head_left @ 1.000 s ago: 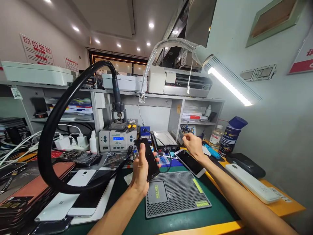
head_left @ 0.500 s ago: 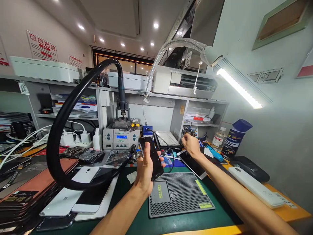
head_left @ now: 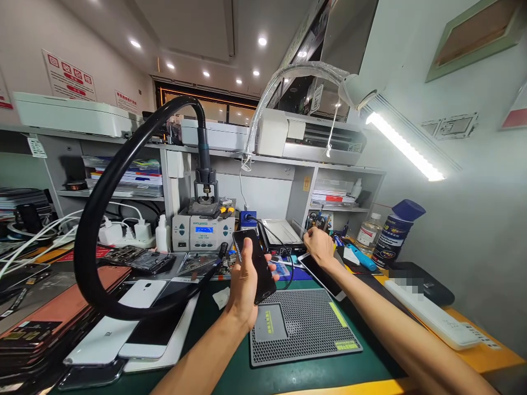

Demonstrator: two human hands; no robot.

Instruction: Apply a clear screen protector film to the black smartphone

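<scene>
My left hand [head_left: 244,282] is wrapped round a black smartphone [head_left: 257,263], thumb across its dark screen, holding it tilted above the bench. My right hand [head_left: 320,248] reaches forward to the right, its fingers closed together; what they hold is too small and hidden to name. A thin, see-through sliver shows by those fingertips. Beneath the right hand lies a white-framed phone [head_left: 325,277], screen up, partly covered by the wrist. Nearest below both hands is a grey perforated mat [head_left: 307,323].
A hot-air station [head_left: 203,230] stands at the back, its thick black hose [head_left: 82,247] arching on the left over several phones. On the right are a blue spray can [head_left: 393,236], a clear bottle [head_left: 368,233] and a long white device [head_left: 430,312]. A lit lamp [head_left: 405,145] hangs above.
My right hand has shifted slightly left and down, fingers still closed. My left hand keeps the smartphone in nearly the same place.
</scene>
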